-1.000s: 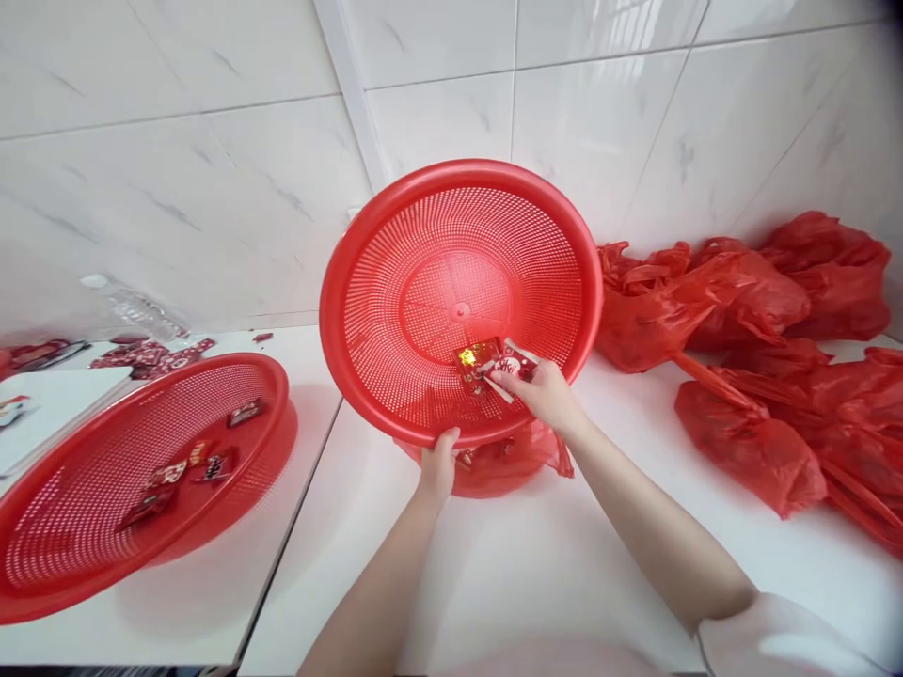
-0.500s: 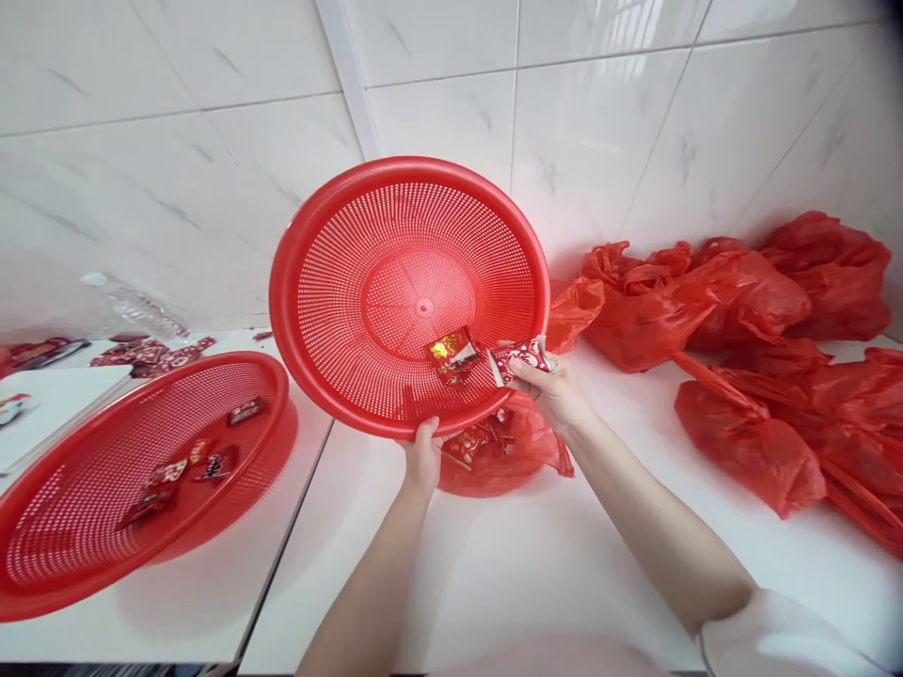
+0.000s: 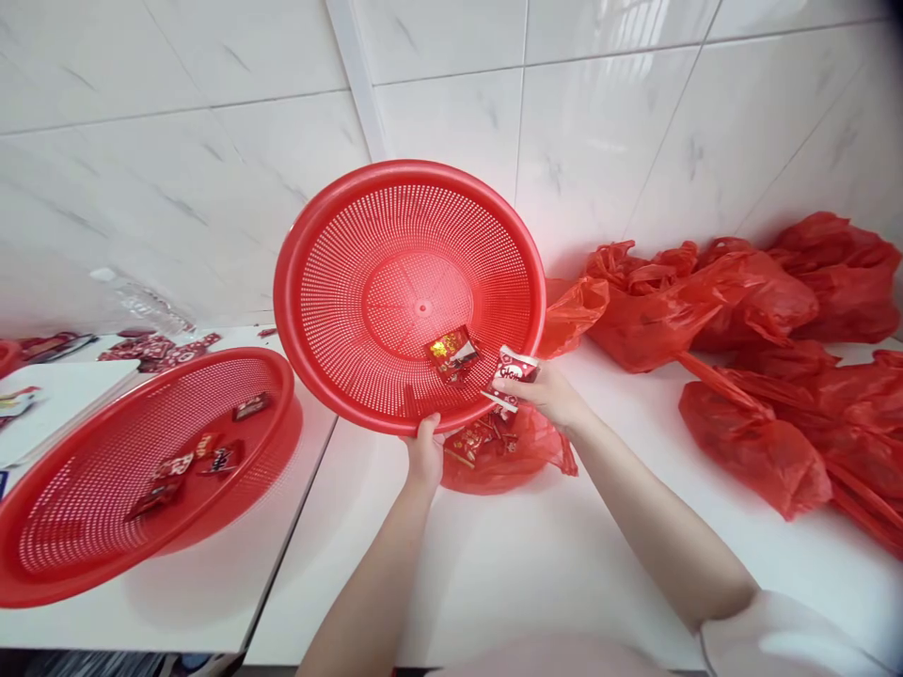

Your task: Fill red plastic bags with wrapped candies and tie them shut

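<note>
My left hand is closed on the near rim of a red plastic colander, thumb over the edge. The colander is tilted, its open side facing me. Low inside it lies a red and gold candy packet, with more wrapper partly hidden under it. My right hand pinches a small red and white candy packet at the colander's right front rim. Below that rim, an open red plastic bag holds several red packets and is partly covered by the colander.
A second red colander with several packets stands tilted on the left table. Behind it are loose red packets, a clear plastic bottle and a white box. Filled red bags crowd the right side. A tiled wall rises behind.
My right hand has turned the pinched packet and shifted it slightly down and left, over the rim. The left hand keeps its hold, and the packet inside the colander stays in place.
</note>
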Demonstrator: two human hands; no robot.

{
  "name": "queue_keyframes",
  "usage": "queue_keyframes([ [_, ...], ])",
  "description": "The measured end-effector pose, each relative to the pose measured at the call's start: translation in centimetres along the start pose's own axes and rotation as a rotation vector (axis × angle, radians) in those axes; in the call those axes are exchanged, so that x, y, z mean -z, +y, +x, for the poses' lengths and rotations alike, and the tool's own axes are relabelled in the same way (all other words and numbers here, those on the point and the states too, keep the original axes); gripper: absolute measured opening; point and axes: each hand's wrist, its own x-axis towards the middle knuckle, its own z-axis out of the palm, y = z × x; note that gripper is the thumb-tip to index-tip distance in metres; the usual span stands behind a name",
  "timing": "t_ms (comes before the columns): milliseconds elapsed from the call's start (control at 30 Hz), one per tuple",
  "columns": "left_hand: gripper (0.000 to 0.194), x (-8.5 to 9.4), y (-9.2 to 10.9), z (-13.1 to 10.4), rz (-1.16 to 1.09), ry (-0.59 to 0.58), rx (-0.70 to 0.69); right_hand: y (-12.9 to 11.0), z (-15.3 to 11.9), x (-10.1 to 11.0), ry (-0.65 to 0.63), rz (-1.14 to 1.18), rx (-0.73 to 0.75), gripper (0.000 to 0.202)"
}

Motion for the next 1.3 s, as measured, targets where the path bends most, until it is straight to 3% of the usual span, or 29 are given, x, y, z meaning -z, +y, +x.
queue_keyframes([
  [133,0.059,-0.2,-0.1,-0.1,-0.005,0.016,0.007,0.3,0.2,0.0,0.021,-0.041,-0.045,0.039],
  [300,0.064,-0.4,-0.3,-0.4,-0.012,0.059,0.023,0.3,0.2,0.2,0.077,-0.146,-0.123,0.058],
  [467,0.058,-0.1,-0.7,-0.5,0.035,0.064,0.053,-0.2,-0.3,0.0,0.140,-0.475,0.084,0.060],
  [767,0.050,1.0,-1.7,-0.1,0.091,0.071,0.040,-0.3,-1.0,-0.6,0.146,-0.545,0.196,0.051],
  [867,0.053,0.5,-1.1,-0.1,0.075,0.083,0.027,-0.4,-1.3,-0.5,0.098,-0.617,0.197,0.054],
  [1067,0.049,-0.1,0.4,0.1,0.009,0.057,-0.009,0.8,-0.8,-0.4,-0.208,-0.971,0.036,0.061],
  [1200,0.047,0.3,0.7,0.7,-0.005,0.077,-0.050,1.9,0.0,-0.2,-0.146,-1.240,0.037,0.050],
  [1300,0.048,0.3,0.7,0.6,-0.008,0.093,-0.061,1.6,0.1,0.3,-0.006,-1.358,0.090,0.035],
])
